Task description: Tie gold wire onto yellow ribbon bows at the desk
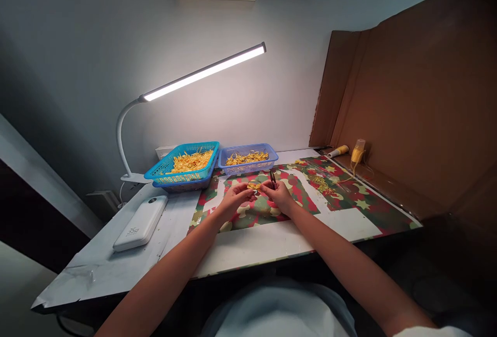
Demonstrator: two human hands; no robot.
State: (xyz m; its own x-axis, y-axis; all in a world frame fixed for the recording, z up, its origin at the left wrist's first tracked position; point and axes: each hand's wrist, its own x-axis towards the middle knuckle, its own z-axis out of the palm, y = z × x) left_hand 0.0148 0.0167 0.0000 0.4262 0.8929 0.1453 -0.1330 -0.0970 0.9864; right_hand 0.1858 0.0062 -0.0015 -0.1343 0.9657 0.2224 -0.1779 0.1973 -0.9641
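Observation:
My left hand point(237, 196) and my right hand point(278, 195) are close together above the camouflage-patterned mat point(248, 219). Between their fingertips is a small yellow piece point(254, 186), pinched from both sides, with something small and shiny beneath it. A dark, slender tool point(273, 177) sticks up from my right hand, held against the palm by the fingers. Behind my hands, a blue-purple basket point(248, 168) contains yellow-gold pieces. To its left, a turquoise basket point(155, 173) with lighter yellow strips rests on a darker blue one.
A clamp lamp point(121, 135) arches over the table point(104, 269) from the left. A white power bank point(140, 224) lies at the left. Thread spools point(357, 151) stand at the back right beside a cardboard wall point(415, 93). Loose yellow-green threads point(323, 185) lie on the mat.

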